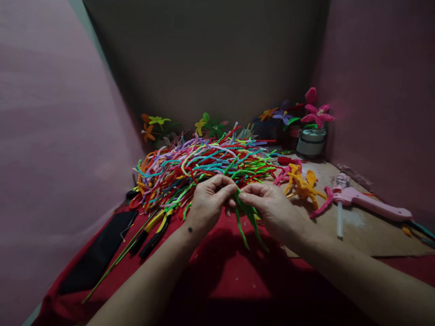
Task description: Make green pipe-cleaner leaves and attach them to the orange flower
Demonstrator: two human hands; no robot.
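Several green pipe cleaners (250,216) hang down between my hands, their lower ends loose above the red cloth. My left hand (211,197) pinches them near the top with thumb and index finger. Close beside it, my right hand (267,201) also pinches the green strands, its fingertips almost touching those of my left hand. Just behind both hands lies a big heap of multicoloured pipe cleaners (204,156). Where the strands meet is partly hidden by my fingers.
A pink glue gun (370,201) and orange pipe-cleaner pieces (302,183) rest on a cardboard sheet (365,240) at right. Yellow-and-black pliers (158,231) and a dark flat object (98,256) lie left. Pipe-cleaner flowers stand behind, some in a pot (311,144). Pink walls flank the red cloth (234,280).
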